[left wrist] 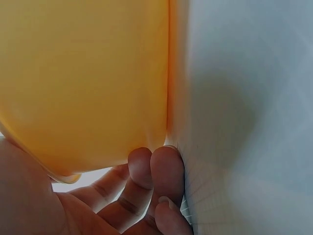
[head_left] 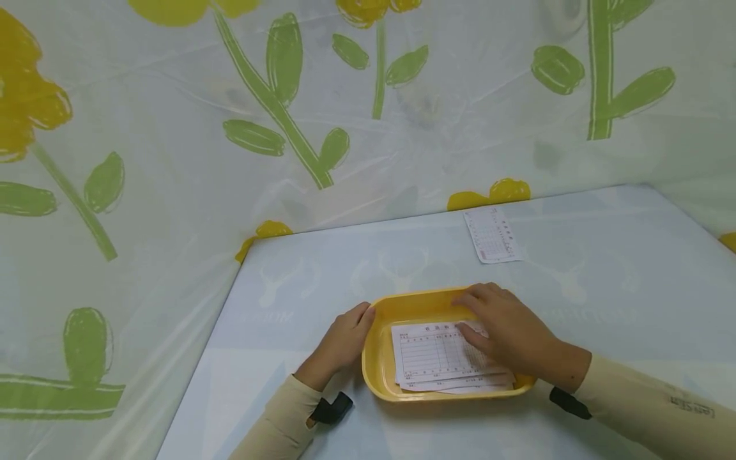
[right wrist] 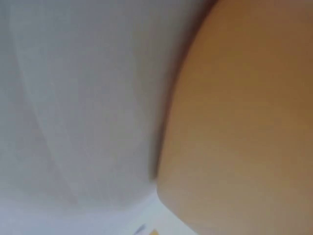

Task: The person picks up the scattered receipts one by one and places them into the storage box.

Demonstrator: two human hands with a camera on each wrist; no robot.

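A yellow plastic tray (head_left: 377,364) stands on the table with a small stack of printed paper slips (head_left: 422,354) lying in it. My left hand (head_left: 344,335) holds the tray's left end. In the left wrist view, that hand's curled fingers (left wrist: 167,171) sit against the outside of the tray wall (left wrist: 88,83), low near the tabletop. Over the tray's right half reaches my right hand (head_left: 508,326), fingers loosely spread near the far rim and thumb above the slips; contact with the paper is unclear. The right wrist view has only the tray's outer wall (right wrist: 234,122), not the hand.
One more printed slip (head_left: 493,236) lies behind the tray, close to the table's back edge. A pale blue cloth (head_left: 322,275) with deer-head prints covers the table. Behind and to the left hangs a white curtain (head_left: 172,108) with yellow flowers and green leaves.
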